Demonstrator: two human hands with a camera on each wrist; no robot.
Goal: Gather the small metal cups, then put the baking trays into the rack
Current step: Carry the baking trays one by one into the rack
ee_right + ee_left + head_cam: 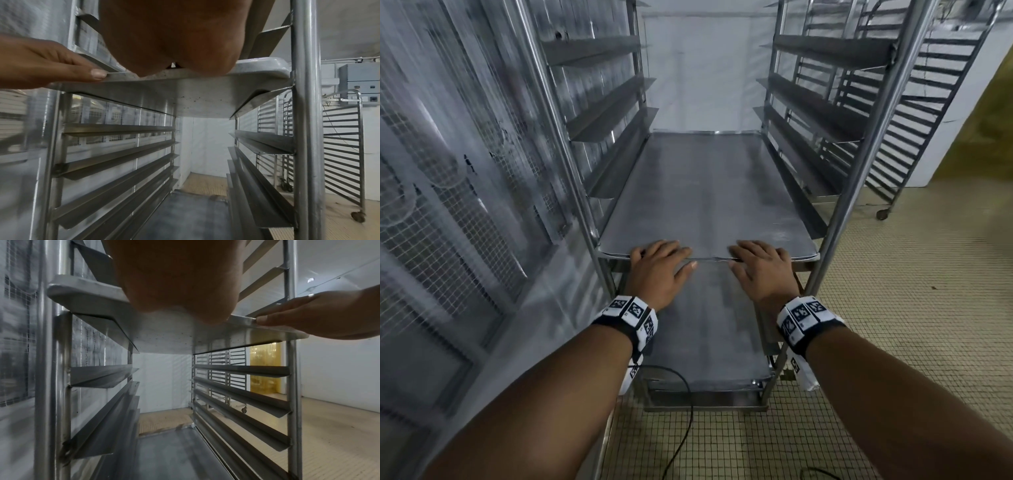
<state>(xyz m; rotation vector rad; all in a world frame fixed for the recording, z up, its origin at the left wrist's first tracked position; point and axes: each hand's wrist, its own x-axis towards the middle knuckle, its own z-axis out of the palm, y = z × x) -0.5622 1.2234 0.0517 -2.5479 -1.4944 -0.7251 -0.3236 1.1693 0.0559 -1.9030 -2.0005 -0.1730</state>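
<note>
A flat metal baking tray (709, 192) lies on a pair of runners midway up the steel rack (859, 171). My left hand (659, 265) and right hand (760, 263) rest on its front rim, fingers flat on top, thumbs against the edge. From below, the left wrist view shows my left palm (174, 280) on the tray's (164, 337) rim and my right hand (308, 318) beside it. The right wrist view shows the same tray (205, 95) under my right palm (170, 40), with the left hand (51, 65) to the left. A second tray (698, 329) sits low in the rack. No metal cups are in view.
Empty angled runners line both sides of the rack above and below the tray. A wire-mesh panel (448, 205) stands close on the left. Another wheeled rack (935, 120) stands at the back right. A black cable (688, 411) trails over the tiled floor.
</note>
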